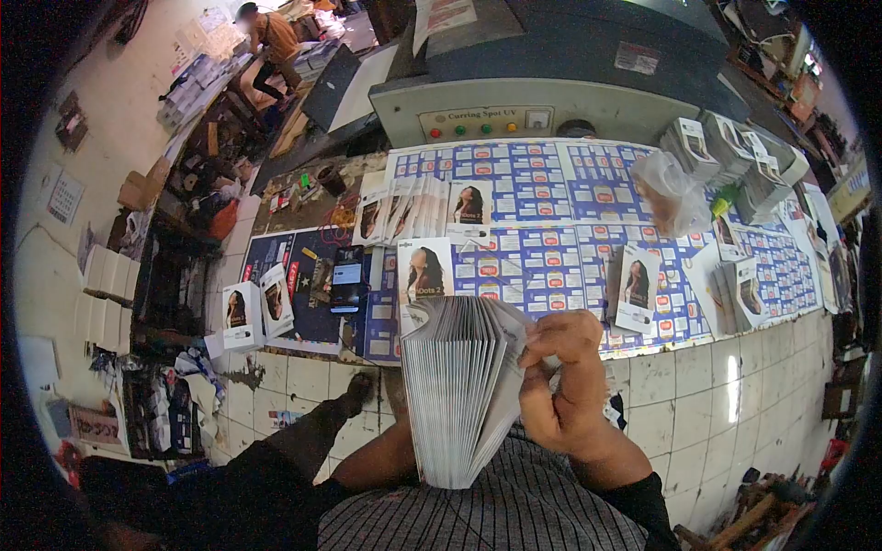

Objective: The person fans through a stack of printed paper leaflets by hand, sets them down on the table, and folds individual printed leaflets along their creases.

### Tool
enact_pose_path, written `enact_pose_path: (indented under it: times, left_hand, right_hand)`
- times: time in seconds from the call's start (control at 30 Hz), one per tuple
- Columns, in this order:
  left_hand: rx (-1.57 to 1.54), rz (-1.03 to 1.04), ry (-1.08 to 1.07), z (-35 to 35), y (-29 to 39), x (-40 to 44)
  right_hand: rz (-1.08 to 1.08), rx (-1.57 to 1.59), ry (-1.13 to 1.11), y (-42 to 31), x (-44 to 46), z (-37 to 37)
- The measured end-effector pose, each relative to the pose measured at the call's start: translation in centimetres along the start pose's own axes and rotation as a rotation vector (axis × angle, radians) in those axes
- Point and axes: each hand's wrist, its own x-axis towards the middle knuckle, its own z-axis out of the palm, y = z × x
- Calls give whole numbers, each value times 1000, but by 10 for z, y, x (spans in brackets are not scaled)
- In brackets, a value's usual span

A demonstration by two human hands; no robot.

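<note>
A thick stack of folded white printed sheets (452, 395) stands upright in front of my body, its edges fanned toward the right. My right hand (562, 381) is closed at the upper right edge of the stack, pinching the outermost sheets. Behind the stack, my left forearm shows at its left side, but the left hand's fingers are hidden. Just beyond the stack lies a leaflet with a portrait (424, 266) on the table. Farther back is a fanned row of similar leaflets (409, 209).
Blue printed sheets (542, 262) cover the table. On it are a phone (346, 280), leaflet piles at left (241, 317) and right (636, 289), and a plastic bag (669, 193). A machine with coloured buttons (478, 115) stands behind. Another person (276, 46) is at the back left.
</note>
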Motion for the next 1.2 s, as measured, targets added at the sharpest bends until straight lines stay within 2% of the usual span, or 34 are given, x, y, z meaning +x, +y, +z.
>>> enact_pose_path:
  times: [0.1,0.17,0.27,0.37,0.47,1.2]
  left_hand:
    - [-2,-2,-11,-3,-2,-3]
    - [-4,-1,-13,-5,-3,-7]
    - [-7,-5,-20,-9,-6,-11]
    - [-11,-7,-25,-11,-7,-13]
    - [-15,-8,-30,-7,-5,-4]
    - [-33,-15,-73,-13,-9,-1]
  right_hand:
    - [-33,-113,-122,-10,11,-9]
    - [138,-193,-179,-25,19,-11]
    - [162,-260,-217,-28,21,-8]
    - [113,-275,-214,-25,21,-8]
    - [161,-232,-192,-22,19,-7]
    - [145,-199,-232,-21,21,-10]
